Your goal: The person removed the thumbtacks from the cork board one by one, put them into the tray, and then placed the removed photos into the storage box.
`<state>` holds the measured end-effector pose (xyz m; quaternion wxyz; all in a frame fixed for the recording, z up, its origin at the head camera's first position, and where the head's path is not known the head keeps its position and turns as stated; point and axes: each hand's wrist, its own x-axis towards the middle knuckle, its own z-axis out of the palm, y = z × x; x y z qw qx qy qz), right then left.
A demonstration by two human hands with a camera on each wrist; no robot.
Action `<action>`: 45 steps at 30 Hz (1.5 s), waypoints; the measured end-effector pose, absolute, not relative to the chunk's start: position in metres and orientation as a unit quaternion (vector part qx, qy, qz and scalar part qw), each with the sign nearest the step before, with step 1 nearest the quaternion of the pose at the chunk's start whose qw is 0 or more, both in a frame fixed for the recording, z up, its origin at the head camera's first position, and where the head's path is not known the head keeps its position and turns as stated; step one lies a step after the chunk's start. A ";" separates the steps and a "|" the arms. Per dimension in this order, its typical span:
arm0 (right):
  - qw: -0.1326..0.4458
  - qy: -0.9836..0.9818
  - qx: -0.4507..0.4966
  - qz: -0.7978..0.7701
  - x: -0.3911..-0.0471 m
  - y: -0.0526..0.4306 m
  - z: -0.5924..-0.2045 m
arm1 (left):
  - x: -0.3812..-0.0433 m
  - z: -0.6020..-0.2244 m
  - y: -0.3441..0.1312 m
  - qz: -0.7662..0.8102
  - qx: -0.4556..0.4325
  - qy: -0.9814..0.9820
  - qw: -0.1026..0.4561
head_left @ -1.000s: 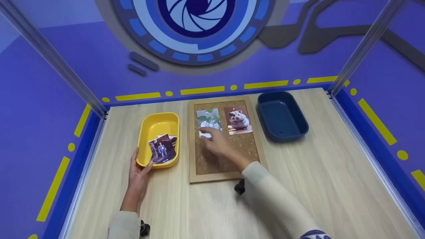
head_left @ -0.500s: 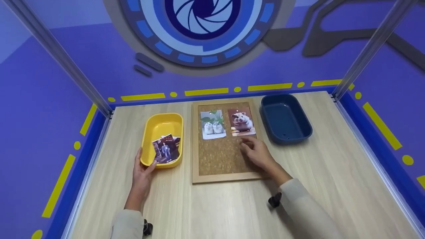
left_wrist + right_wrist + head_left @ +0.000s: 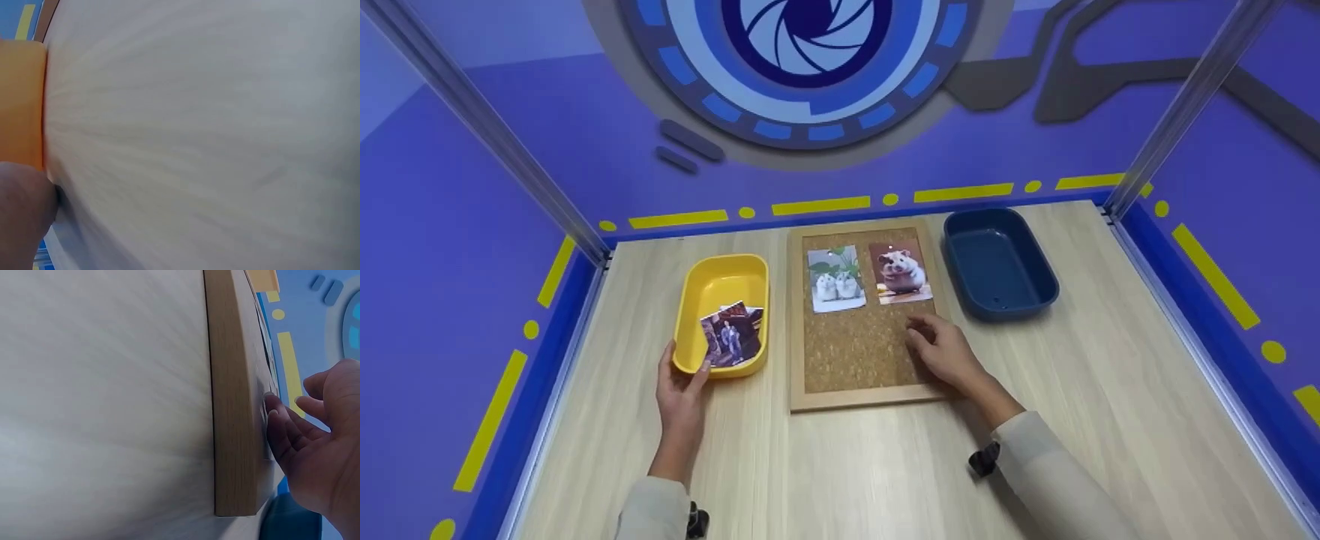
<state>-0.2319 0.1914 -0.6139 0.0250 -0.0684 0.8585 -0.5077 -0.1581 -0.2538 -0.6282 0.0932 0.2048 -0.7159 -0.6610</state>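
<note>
My left hand [image 3: 681, 409] holds the yellow tray [image 3: 727, 287] by its near left corner, thumb at the rim and fingers along the outside. Inside that tray lie several overlapping photos [image 3: 731, 337]; the top one shows a standing figure. To its right is a wood-framed cork board [image 3: 855, 356]. Pinned side by side on its upper half are a photo of two white hamsters [image 3: 838, 291] and a photo of one hamster [image 3: 901, 279]. My right hand [image 3: 949, 354] hovers over the board's lower right, below the single-hamster photo, fingers loosely bent with nothing between them [image 3: 332, 422].
A dark blue tray [image 3: 997, 266] stands right of the board, with a few tiny items on its floor. Purple-blue panels [image 3: 547, 150] enclose the wooden table [image 3: 1140, 360] at the back and both sides.
My right hand has left the lower edge of the two-hamster photo and moved right, uncovering it. Over the last half second it stays nearly still. The left hand keeps its grip on the yellow tray.
</note>
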 end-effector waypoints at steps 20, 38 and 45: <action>0.035 0.856 -0.041 -0.514 -0.229 0.203 -0.606 | -0.169 -0.594 -0.157 -0.486 -0.009 -0.829 0.278; 0.036 0.856 -0.041 -0.514 -0.237 0.205 -0.606 | -0.189 -0.591 -0.091 -0.545 -0.016 -0.834 0.080; 0.025 0.858 -0.038 -0.512 -0.239 0.205 -0.608 | -0.224 -0.597 -0.058 -0.480 -0.071 -0.874 0.028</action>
